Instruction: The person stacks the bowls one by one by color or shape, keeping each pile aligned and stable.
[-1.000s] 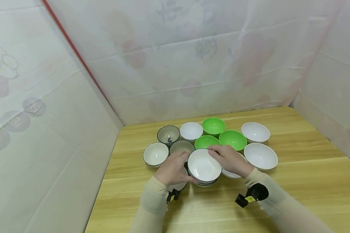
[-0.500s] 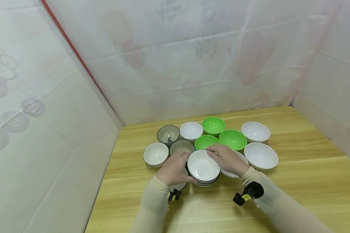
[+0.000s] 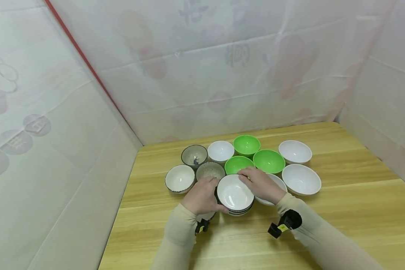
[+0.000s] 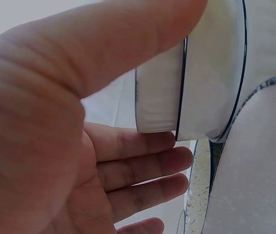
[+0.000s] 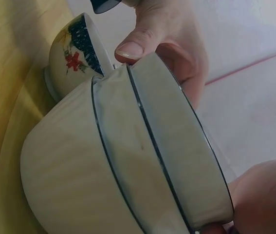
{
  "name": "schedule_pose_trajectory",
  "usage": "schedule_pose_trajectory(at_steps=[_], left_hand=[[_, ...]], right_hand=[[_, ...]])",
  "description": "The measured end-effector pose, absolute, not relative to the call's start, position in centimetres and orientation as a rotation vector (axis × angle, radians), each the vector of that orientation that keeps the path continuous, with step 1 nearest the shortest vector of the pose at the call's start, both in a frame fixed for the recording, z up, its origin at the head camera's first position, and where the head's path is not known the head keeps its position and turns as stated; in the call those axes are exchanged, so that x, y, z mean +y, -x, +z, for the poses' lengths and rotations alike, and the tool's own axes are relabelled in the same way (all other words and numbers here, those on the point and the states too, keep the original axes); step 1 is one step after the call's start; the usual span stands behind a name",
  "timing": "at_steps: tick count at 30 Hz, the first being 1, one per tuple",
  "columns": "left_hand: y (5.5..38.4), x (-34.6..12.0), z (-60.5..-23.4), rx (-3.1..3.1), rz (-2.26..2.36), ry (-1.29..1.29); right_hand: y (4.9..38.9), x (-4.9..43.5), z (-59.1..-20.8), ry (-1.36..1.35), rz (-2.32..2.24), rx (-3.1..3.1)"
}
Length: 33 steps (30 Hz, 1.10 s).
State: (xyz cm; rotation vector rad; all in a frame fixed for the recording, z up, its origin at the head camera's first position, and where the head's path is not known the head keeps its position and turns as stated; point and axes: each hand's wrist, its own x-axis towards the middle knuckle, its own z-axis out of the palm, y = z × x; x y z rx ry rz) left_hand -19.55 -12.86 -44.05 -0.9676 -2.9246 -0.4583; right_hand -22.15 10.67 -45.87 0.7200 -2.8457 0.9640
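In the head view, a white bowl with a thin dark rim [image 3: 235, 192] sits nested on top of a stack of matching bowls at the table's middle. My left hand [image 3: 200, 195] holds the stack's left side, thumb at the near edge, fingers spread round the far side. The right hand [image 3: 261, 184] grips the top bowl's far right rim. Seen from the right wrist, the rims of the top bowl [image 5: 176, 136] and the lower bowls [image 5: 69, 161] stand one above another, with the left thumb [image 5: 130, 50] touching the side near the rims. Part of the right fingers is hidden.
Behind stand grey-brown bowls [image 3: 194, 155], green bowls [image 3: 269, 162] and a small white bowl [image 3: 221, 151]. White bowls [image 3: 301, 180] sit at right, a cream bowl [image 3: 180, 179] at left. Another patterned bowl [image 5: 72, 61] is partly hidden beneath the left hand. Fabric walls enclose the wooden table [image 3: 243, 243].
My right hand and the top bowl have shifted slightly left, so the top bowl lines up more closely over the stack. The left hand has stayed almost in place.
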Motion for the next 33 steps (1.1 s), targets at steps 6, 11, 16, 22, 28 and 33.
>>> schedule_pose_trajectory(at_steps=[6, 11, 16, 22, 28, 33], left_hand=[[19.5, -12.8, -43.9, -2.943, -0.439, 0.967], [19.4, -12.9, -43.8, -2.947, -0.434, 0.967], [19.3, -12.9, -43.8, -2.949, -0.418, 0.972], [19.3, -13.0, -44.1, -2.950, -0.406, 0.981], [19.2, -13.1, -44.0, -2.935, -0.419, 1.002], [19.2, -13.1, -44.1, -2.951, -0.422, 0.997]], right_hand=[[22.2, 10.6, -46.1, -0.721, 0.937, -2.830], [22.2, 10.8, -46.2, -0.709, 0.909, -2.862], [22.3, 11.2, -46.1, -0.685, 0.950, -2.904], [21.4, 12.1, -45.7, -0.760, 0.911, -2.898], [20.7, 12.9, -46.2, -1.021, 0.785, -2.795], [20.4, 13.2, -47.0, -1.142, 0.733, -2.751]])
